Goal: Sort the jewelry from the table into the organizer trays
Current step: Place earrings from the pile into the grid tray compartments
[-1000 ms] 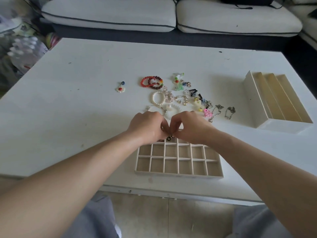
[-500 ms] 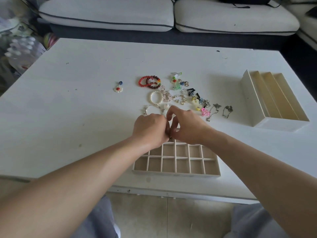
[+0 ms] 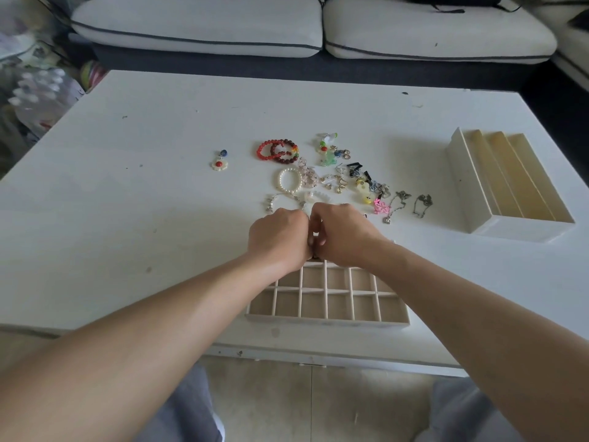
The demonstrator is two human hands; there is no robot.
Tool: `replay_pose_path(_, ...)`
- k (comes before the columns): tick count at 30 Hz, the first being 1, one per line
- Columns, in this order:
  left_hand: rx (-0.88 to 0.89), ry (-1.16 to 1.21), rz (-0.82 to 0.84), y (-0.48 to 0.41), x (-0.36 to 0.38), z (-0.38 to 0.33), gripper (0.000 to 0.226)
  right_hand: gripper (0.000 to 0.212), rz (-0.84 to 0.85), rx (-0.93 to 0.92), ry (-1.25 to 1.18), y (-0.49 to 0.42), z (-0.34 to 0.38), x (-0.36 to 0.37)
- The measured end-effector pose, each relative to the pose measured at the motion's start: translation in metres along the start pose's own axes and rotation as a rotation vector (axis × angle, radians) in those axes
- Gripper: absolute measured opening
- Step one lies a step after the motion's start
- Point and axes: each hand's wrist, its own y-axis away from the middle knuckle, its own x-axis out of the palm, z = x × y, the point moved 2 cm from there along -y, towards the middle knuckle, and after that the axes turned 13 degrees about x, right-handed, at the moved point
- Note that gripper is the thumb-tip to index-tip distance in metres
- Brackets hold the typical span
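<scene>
Both hands meet over the far edge of the grid tray, which sits at 6 o'clock on the white surface, close to its near edge. The left hand and right hand are curled into loose fists pressed together at the knuckles. A small dark piece peeks out below where they touch. Whether either hand pinches it cannot be told. The tray compartments that show hold nothing.

The loose jewelry lies at 12 o'clock from the hands, near the middle of the surface. Two red bead bracelets overlap at its far side, and a pearl bracelet lies just nearer. At 1 to 2 o'clock from the hands are small mixed pieces, a pink flower piece and two thin chains. A flower pendant lies apart at 10 o'clock.

A slotted tray stands at 3 o'clock, well apart from the pile. A sofa runs behind the surface.
</scene>
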Motion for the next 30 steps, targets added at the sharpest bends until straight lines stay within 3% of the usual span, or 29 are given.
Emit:
replay_pose_path(6, 0.002, -0.018, -0.008, -0.002, 0.000, 0.002, 0.008, 0.016, 0.011, 0.017, 0.033, 0.000, 0.000, -0.003)
replay_pose_path(14, 0.025, 0.280, 0.065, 0.000, -0.006, 0.021, 0.019, 0.022, 0.046, 0.009, -0.100, 0.009, -0.008, -0.024)
replay_pose_path(20, 0.058, 0.258, 0.123, 0.007, -0.008, 0.019, 0.035, 0.036, 0.123, 0.028, -0.131, 0.015, -0.009, -0.021)
replay_pose_path(30, 0.052, 0.271, 0.109, 0.005, -0.008, 0.018, 0.030, 0.027, 0.123, 0.017, -0.141, 0.012, -0.008, -0.017)
